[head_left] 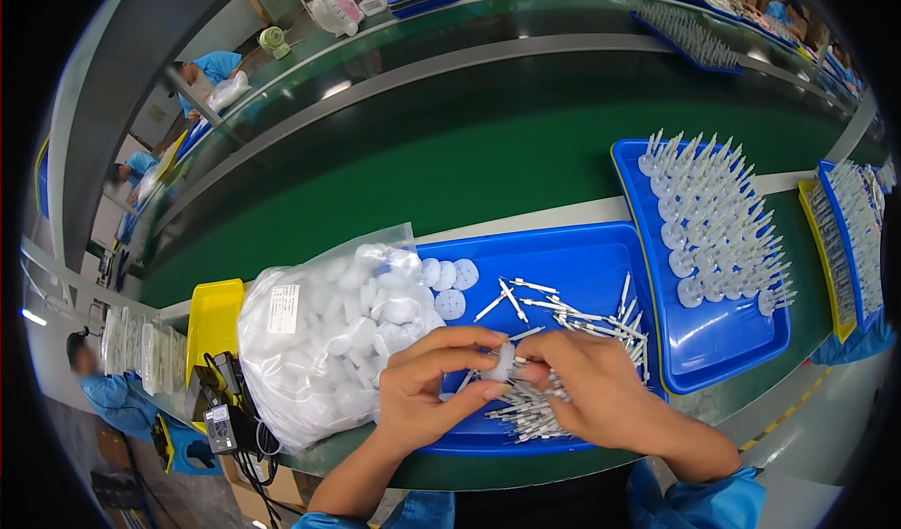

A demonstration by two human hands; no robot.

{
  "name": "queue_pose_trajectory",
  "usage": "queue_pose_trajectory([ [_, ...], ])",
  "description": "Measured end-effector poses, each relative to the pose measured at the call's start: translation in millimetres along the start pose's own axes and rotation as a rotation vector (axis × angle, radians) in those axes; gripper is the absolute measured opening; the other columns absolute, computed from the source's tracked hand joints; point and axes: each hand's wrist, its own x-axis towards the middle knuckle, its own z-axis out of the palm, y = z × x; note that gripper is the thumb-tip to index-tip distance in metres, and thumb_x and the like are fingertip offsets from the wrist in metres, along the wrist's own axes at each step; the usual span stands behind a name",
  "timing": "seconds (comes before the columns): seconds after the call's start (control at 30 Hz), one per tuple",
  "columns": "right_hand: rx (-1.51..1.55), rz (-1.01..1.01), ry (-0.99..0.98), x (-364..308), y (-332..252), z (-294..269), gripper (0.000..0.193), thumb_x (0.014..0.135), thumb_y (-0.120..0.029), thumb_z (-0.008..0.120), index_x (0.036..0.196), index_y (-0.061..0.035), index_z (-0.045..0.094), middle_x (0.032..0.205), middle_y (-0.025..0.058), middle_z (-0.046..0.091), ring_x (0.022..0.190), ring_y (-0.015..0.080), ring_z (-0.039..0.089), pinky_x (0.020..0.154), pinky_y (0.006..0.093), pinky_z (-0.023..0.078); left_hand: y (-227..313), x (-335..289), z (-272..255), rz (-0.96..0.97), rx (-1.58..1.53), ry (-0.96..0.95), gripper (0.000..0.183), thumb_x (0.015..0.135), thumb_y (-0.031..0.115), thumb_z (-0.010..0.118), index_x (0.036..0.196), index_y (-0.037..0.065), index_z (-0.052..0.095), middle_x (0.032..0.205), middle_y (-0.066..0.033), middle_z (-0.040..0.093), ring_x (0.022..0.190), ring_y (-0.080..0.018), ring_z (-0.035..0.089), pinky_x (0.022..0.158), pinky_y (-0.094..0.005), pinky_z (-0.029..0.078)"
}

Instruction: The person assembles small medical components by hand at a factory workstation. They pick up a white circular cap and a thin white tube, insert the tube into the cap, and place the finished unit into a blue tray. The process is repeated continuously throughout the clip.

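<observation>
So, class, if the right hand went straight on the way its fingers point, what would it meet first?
The right hand would likely meet the white piece first, pinched in the left hand; any gap looks tiny, though depth there is unclear.

- Left hand (427, 396) pinches white plastic disc (504, 363); right hand (601, 383) fingers right at it.
- Below: blue tray (554, 255), loose white sticks (527, 421).
- Left: clear bag (324, 341) of discs; yellow tray (214, 313) behind.
- Right: second blue tray (727, 346), rows of stick-and-disc pieces (718, 224).
- Green worktop (422, 474).
</observation>
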Motion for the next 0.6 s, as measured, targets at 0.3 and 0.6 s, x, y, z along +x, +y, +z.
queue_pose_trajectory([
  [0.3,0.095,0.080,0.057,-2.9,-0.8,3.3,0.027,0.075,0.003,0.074,0.098,-0.0046,0.063,0.085,0.0090,0.066,0.065,0.0271,0.068,0.053,0.0345,0.052,2.4,6.6,3.3,0.126,0.150,-0.017,0.043,0.076,0.000,0.084,0.116,-0.003,0.068,0.138,-0.0243,0.057,0.112,-0.0307,0.069,0.096,-0.0405,0.055],
  [0.6,0.089,0.036,0.037,-5.4,0.0,5.9,0.030,0.073,0.004,0.074,0.099,-0.0048,0.062,0.087,0.0085,0.067,0.067,0.0281,0.069,0.054,0.0356,0.053,14.6,9.5,-1.9,0.373,0.599,-0.098,0.041,0.072,0.003,0.086,0.110,0.003,0.070,0.139,-0.0243,0.057,0.106,-0.0286,0.070,0.085,-0.0383,0.051],
])
